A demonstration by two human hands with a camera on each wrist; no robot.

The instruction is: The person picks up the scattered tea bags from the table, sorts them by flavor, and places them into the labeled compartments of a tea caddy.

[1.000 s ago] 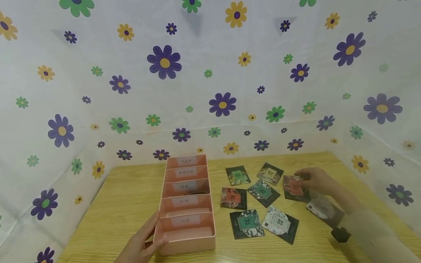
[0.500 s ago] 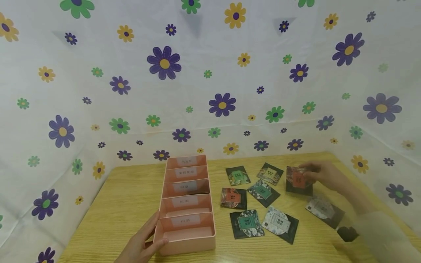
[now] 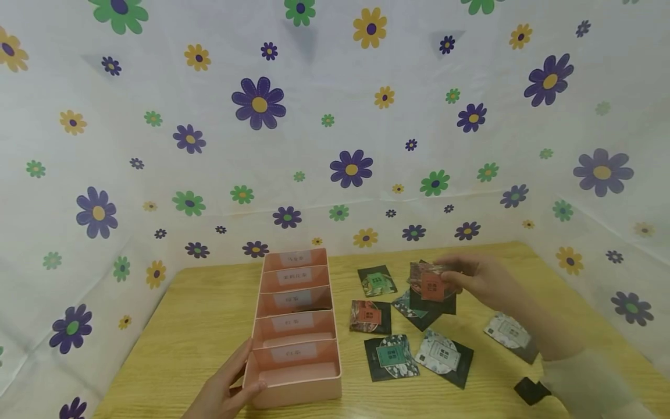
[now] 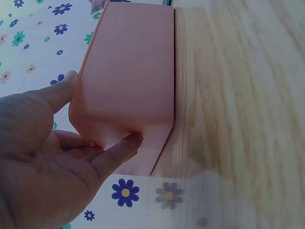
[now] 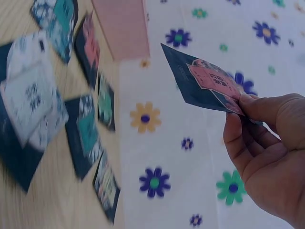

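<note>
My right hand (image 3: 489, 282) pinches a dark tea sachet (image 3: 433, 288) with a red label by its edge. In the head view the sachet overlaps a teal-labelled sachet (image 3: 410, 305) and one behind it. The right wrist view shows thumb and fingers on one end of the sachet (image 5: 205, 83), its other end sticking out. My left hand (image 3: 227, 384) grips the near left corner of a long pink divider box (image 3: 298, 393). In the left wrist view, the left hand (image 4: 52, 157) spreads its fingers around the box's corner (image 4: 128, 62). Paper labels mark its compartments.
Sachets with green (image 3: 378, 281), red (image 3: 370, 316), teal (image 3: 391, 357) and white labels (image 3: 445, 357) lie right of the box. Another white-labelled sachet (image 3: 512, 336) lies under the right forearm. A dark sliver shows in the middle compartment. Flowered cloth (image 3: 314, 145) stands behind the wooden table (image 3: 199, 314).
My right hand has lifted the red-labelled sachet from the right side of the group and carried it left over other sachets. The left hand keeps its hold on the box.
</note>
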